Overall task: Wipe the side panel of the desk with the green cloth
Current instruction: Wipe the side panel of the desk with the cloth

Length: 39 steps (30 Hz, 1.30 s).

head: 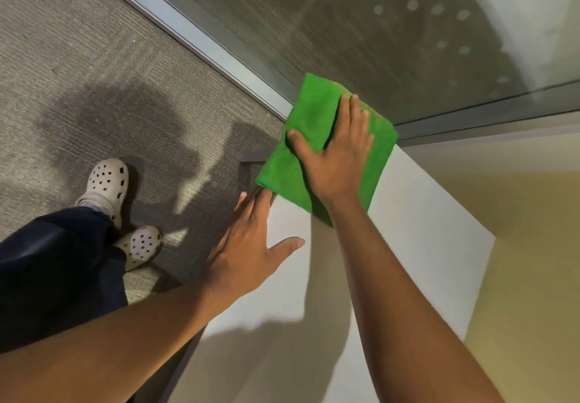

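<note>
A folded green cloth lies flat against the white side panel of the desk, near the panel's far lower corner. My right hand presses on the cloth with fingers spread, palm covering its middle. My left hand rests flat on the same panel, just left of and nearer than the cloth, fingers apart and fingertips almost touching the cloth's edge. It holds nothing.
Grey carpet covers the floor to the left, with my two feet in pale clogs and a dark trouser leg. A glass wall with a metal frame runs diagonally behind the panel. The yellowish desk top lies at right.
</note>
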{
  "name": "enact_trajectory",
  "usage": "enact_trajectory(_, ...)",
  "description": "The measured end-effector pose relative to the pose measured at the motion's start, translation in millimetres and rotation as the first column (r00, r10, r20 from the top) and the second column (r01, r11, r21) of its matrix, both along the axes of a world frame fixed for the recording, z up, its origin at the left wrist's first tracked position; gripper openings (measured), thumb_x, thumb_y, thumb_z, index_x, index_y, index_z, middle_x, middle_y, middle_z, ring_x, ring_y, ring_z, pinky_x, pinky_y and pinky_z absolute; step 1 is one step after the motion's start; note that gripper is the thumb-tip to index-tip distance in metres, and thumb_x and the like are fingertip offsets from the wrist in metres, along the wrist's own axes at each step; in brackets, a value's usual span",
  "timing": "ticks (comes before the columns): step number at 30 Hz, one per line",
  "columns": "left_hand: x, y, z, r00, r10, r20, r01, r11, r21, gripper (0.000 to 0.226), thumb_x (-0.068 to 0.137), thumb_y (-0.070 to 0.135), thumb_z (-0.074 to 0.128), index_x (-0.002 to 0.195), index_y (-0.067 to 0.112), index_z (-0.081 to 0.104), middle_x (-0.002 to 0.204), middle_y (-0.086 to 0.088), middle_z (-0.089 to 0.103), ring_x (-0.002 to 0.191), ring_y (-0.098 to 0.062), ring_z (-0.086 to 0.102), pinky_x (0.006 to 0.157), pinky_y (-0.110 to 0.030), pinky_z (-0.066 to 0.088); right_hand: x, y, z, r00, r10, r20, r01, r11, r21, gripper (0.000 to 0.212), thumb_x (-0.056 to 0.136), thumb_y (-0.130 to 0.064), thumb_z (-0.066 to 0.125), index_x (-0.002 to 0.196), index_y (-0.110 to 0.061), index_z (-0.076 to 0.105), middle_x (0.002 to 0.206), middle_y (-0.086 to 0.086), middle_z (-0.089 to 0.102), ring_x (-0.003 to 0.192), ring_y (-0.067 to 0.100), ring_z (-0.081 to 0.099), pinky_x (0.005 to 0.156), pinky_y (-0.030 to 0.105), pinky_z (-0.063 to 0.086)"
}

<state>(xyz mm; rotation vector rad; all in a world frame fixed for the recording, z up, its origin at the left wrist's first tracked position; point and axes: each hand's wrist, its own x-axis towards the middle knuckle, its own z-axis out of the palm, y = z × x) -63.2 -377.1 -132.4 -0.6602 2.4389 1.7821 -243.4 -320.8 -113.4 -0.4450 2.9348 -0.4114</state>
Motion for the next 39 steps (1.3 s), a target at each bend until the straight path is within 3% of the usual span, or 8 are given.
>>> enact_trajectory(3, -0.3, 3.6, -2.5, 1.0, -0.009, 0.029, 0.009, 1.0, -0.001, 0.104, 0.087, 0.056, 0.07, 0.165, 0.02, 0.012, 0.172, 0.007, 0.02, 0.153, -0.007, 0.007, 0.116, -0.01, -0.005, -43.5, -21.2, -4.5, 0.995, -0.084, -0.05, 0.091, 0.983, 0.158, 0.083, 0.08, -0.065, 0.058, 0.151, -0.023, 0.046, 0.158, 0.003, 0.049, 0.15, 0.029, 0.039, 0.123, 0.054, 0.022)
enact_trajectory(7, 0.5, 4.2, -6.3, 1.0, 0.001, 0.03, -0.001, 1.0, -0.03, 0.105, 0.085, 0.057, 0.072, 0.164, 0.018, 0.015, 0.17, 0.006, 0.025, 0.151, -0.002, 0.012, 0.12, -0.015, 0.002, -80.5, -45.6, 4.0, 0.993, -0.109, 0.039, 0.097, 0.969, 0.227, 0.043, 0.091, -0.055, 0.052, 0.111, -0.022, 0.069, 0.122, 0.011, 0.074, 0.119, 0.035, 0.065, 0.102, 0.043, 0.041)
enact_trajectory(10, -1.7, 4.8, -3.3, 0.999, 0.022, 0.035, -0.021, 0.999, -0.027, 0.104, 0.083, 0.054, 0.076, 0.162, 0.011, 0.025, 0.164, 0.008, 0.029, 0.147, -0.009, 0.016, 0.119, -0.019, 0.008, -70.3, -40.8, -1.2, 0.984, 0.163, -0.069, -0.145, 0.965, 0.218, 0.036, 0.095, -0.044, 0.047, 0.111, -0.021, 0.069, 0.118, 0.009, 0.072, 0.114, 0.036, 0.064, 0.096, 0.043, 0.043)
enact_trajectory(15, -0.7, 4.7, -7.0, 0.997, 0.016, 0.071, -0.014, 1.0, -0.025, 0.107, 0.08, 0.067, 0.07, 0.162, 0.014, 0.026, 0.166, 0.002, 0.035, 0.153, -0.017, 0.032, 0.124, -0.039, 0.03, -78.1, 0.7, -3.1, 0.73, 0.683, -0.026, -0.675, 0.726, 0.132, 0.043, 0.099, -0.047, 0.046, 0.128, -0.022, 0.066, 0.138, -0.005, 0.064, 0.142, 0.024, 0.049, 0.117, 0.044, 0.034)
enact_trajectory(21, 0.9, 3.2, -4.9, 0.996, -0.007, 0.086, 0.008, 1.0, -0.006, 0.109, 0.079, 0.07, 0.064, 0.163, 0.015, 0.021, 0.166, 0.001, 0.035, 0.154, -0.022, 0.033, 0.123, -0.046, 0.034, -94.5, 19.3, -2.4, 0.988, 0.15, -0.021, -0.147, 0.983, 0.11, 0.057, 0.106, -0.052, 0.029, 0.115, -0.012, 0.068, 0.116, 0.019, 0.073, 0.111, 0.039, 0.066, 0.096, 0.045, 0.045)
enact_trajectory(24, 2.4, 2.6, -6.0, 0.996, 0.0, 0.088, 0.003, 0.999, -0.036, 0.109, 0.079, 0.071, 0.063, 0.163, 0.017, 0.021, 0.167, -0.003, 0.034, 0.154, -0.022, 0.033, 0.123, -0.046, 0.034, -87.5, 23.3, -6.0, 0.993, -0.06, -0.106, 0.078, 0.98, 0.18, 0.077, 0.101, -0.056, 0.014, 0.11, -0.006, 0.071, 0.119, 0.021, 0.073, 0.125, 0.037, 0.061, 0.118, 0.051, 0.032)
enact_trajectory(29, -1.3, 4.7, -2.8, 0.999, 0.019, 0.04, -0.017, 0.998, -0.057, 0.106, 0.081, 0.06, 0.075, 0.162, 0.012, 0.026, 0.162, 0.012, 0.028, 0.148, -0.009, 0.02, 0.123, -0.031, 0.018, -19.3, 45.4, -7.7, 0.991, 0.072, -0.113, -0.054, 0.986, 0.159, 0.064, 0.107, -0.055, 0.023, 0.164, -0.025, 0.029, 0.173, 0.001, 0.027, 0.162, 0.032, 0.017, 0.129, 0.06, 0.014)
enact_trajectory(39, -0.5, 8.3, -2.5, 0.991, -0.001, 0.131, 0.003, 1.0, -0.019, 0.105, 0.077, 0.057, 0.08, 0.156, 0.006, 0.033, 0.159, -0.015, 0.045, 0.148, -0.031, 0.035, 0.119, -0.04, 0.031, 12.9, 7.5, -7.3, 0.996, 0.08, -0.026, -0.073, 0.973, 0.218, 0.085, 0.093, -0.069, 0.04, 0.166, -0.036, 0.011, 0.177, -0.005, 0.005, 0.164, 0.031, 0.0, 0.127, 0.066, 0.002)
